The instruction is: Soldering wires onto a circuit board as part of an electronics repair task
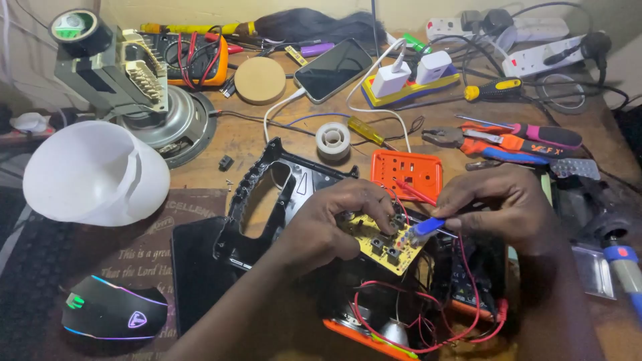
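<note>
My left hand [334, 220] pinches the upper edge of a small yellow circuit board [386, 244] that is tilted above an opened orange and black device [374, 321]. My right hand [505, 210] holds a thin tool with a blue handle [426, 226], its tip touching the right end of the board. Red wires [468, 294] trail from the board down into the device. A black plastic housing frame [267, 194] lies under my left wrist, and an orange cover plate [408, 172] lies just beyond both hands.
Pliers and screwdrivers [515, 140] lie at the right, a soldering iron [622, 261] at the right edge. A phone [332, 69], chargers on a power strip [408, 80], a solder spool [332, 139], a multimeter [194, 57], a white dome [93, 174] and a lit mouse [110, 311] crowd the wooden bench.
</note>
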